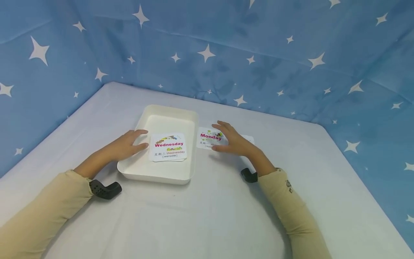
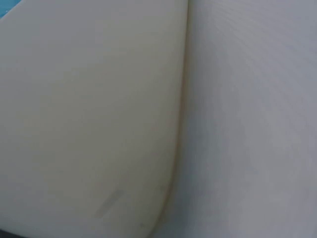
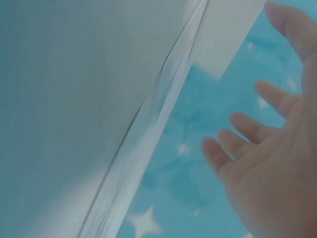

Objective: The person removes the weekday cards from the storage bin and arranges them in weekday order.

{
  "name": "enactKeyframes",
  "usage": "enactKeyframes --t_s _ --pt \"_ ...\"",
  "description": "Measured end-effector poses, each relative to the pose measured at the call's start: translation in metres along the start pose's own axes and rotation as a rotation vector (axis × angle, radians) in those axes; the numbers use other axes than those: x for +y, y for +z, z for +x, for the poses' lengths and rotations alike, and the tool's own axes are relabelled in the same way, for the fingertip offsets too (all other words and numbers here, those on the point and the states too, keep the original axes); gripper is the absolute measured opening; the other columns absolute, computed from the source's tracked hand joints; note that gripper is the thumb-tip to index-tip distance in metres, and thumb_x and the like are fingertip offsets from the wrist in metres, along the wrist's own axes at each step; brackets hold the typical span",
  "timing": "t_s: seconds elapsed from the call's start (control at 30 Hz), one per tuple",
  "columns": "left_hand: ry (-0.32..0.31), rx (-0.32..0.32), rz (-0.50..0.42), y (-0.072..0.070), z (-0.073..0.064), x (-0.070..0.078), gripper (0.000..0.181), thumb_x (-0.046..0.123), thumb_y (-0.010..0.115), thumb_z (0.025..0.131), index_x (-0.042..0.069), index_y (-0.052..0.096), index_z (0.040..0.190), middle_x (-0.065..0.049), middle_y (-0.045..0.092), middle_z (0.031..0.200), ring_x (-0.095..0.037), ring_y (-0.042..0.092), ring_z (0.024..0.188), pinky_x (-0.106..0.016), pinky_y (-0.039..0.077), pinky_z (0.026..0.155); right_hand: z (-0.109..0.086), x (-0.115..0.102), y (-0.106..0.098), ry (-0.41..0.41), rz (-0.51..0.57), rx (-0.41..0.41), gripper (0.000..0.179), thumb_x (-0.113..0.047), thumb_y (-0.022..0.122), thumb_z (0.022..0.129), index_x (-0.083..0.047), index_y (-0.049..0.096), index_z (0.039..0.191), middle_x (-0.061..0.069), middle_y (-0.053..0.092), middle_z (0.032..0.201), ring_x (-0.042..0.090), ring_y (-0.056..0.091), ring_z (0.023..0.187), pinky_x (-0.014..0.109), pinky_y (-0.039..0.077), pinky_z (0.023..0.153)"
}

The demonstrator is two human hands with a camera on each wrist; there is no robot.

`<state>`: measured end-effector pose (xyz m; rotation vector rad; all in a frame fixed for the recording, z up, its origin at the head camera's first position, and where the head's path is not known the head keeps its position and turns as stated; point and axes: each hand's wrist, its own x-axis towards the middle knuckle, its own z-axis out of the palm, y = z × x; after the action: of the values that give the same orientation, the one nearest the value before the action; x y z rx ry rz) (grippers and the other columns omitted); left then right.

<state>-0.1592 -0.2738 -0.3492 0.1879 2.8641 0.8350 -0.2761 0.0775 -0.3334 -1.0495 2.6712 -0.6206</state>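
A white tray [image 1: 156, 178] stands on the table, and a small stack of cards topped by the Wednesday card [image 1: 168, 150] lies inside it. My left hand [image 1: 127, 146] reaches over the tray's left rim, its thumb and fingers spread apart just left of that stack, holding nothing. In the left wrist view the tray's pale wall [image 2: 99, 99] takes up much of the picture. To the right of the tray lies the Monday card [image 1: 205, 138], partly hidden by my right hand [image 1: 234, 142]. That hand hovers with parted, empty fingers, as the right wrist view also shows.
Another white card [image 1: 249, 139] shows behind the right hand. Black curved devices, one on the left wrist [image 1: 105, 190] and one on the right [image 1: 249, 175], hang low near the white tablecloth [image 1: 194, 223]. A blue star-patterned curtain [image 1: 226, 43] encloses the table's far sides.
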Motion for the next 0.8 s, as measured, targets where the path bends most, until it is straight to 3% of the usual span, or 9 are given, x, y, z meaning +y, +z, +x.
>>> enactKeyframes --t_s 0.13,0.27,0.37,0.5,0.67,0.8 --pt "0.007 0.007 0.010 -0.004 0.000 0.001 0.061 0.035 0.044 0.095 0.000 0.025 0.140 -0.037 0.025 0.138 -0.051 0.026 0.127 -0.064 0.024 0.100 0.012 -0.026 0.010 -0.096 -0.004 -0.013 0.079 -0.041 0.066 0.080 -0.022 0.024 0.144 0.004 0.009 0.153 0.027 0.009 0.141 0.057 0.021 0.108" --pt "0.002 0.009 0.001 -0.003 0.001 0.002 0.060 0.034 0.044 0.095 0.000 0.025 0.140 -0.035 0.023 0.140 -0.052 0.019 0.130 -0.064 0.020 0.102 0.025 -0.049 0.012 -0.190 -0.097 -0.048 0.078 -0.031 0.068 0.079 -0.022 0.025 0.144 0.006 0.011 0.153 0.028 0.006 0.142 0.058 0.016 0.108" --pt "-0.004 0.006 0.000 0.000 0.001 0.002 0.059 0.034 0.044 0.095 0.001 0.026 0.140 -0.034 0.023 0.142 -0.052 0.017 0.132 -0.064 0.019 0.103 0.031 -0.061 0.011 -0.207 -0.143 -0.131 0.076 -0.019 0.065 0.079 -0.023 0.026 0.144 0.005 0.011 0.154 0.027 0.002 0.142 0.057 0.012 0.109" --pt "-0.008 0.017 0.010 0.001 0.000 0.001 0.059 0.035 0.044 0.095 0.001 0.026 0.140 -0.034 0.025 0.140 -0.051 0.024 0.129 -0.064 0.024 0.101 0.036 -0.071 0.007 -0.212 -0.150 -0.245 0.073 -0.012 0.058 0.080 -0.024 0.024 0.144 0.003 0.012 0.154 0.024 0.001 0.143 0.055 0.009 0.110" --pt "-0.009 0.024 0.018 0.001 0.000 0.003 0.059 0.036 0.043 0.095 0.002 0.026 0.140 -0.035 0.024 0.140 -0.051 0.023 0.129 -0.064 0.024 0.101 0.040 -0.080 0.002 -0.246 -0.116 -0.272 0.069 -0.020 0.056 0.084 -0.022 0.024 0.144 0.003 0.011 0.154 0.022 0.000 0.143 0.056 0.007 0.110" --pt "-0.009 0.023 0.013 0.002 -0.001 0.004 0.058 0.035 0.044 0.095 0.002 0.027 0.140 -0.035 0.026 0.138 -0.051 0.027 0.127 -0.065 0.025 0.100 0.048 -0.091 0.007 -0.234 -0.157 -0.284 0.074 -0.036 0.061 0.083 -0.024 0.022 0.145 0.004 0.012 0.154 0.022 0.000 0.143 0.055 0.008 0.111"
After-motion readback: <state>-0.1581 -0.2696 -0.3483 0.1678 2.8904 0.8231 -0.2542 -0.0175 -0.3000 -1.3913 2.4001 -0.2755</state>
